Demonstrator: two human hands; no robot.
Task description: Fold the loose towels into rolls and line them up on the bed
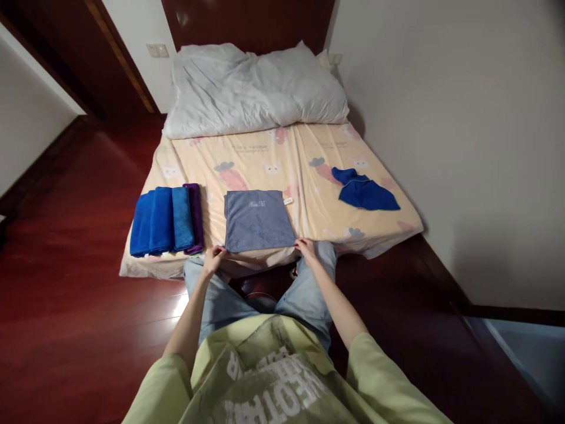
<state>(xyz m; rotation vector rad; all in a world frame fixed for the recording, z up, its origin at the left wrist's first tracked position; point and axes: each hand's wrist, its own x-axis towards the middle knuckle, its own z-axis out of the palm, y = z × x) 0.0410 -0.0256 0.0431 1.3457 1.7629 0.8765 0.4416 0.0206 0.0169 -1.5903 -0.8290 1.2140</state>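
Note:
A grey towel (257, 219) lies flat near the foot of the bed (309, 153). My left hand (213, 258) pinches its near left corner, and my right hand (304, 247) pinches its near right corner. To the left, a row of folded towels (165, 221) sits on the mattress, three blue and one purple at the right end. A crumpled dark blue towel (364, 191) lies on the right side of the bed.
A white rumpled duvet (253, 88) is piled at the head of the bed. A grey wall runs along the bed's right side. Dark red wooden floor surrounds the mattress, with an open doorway at the far left.

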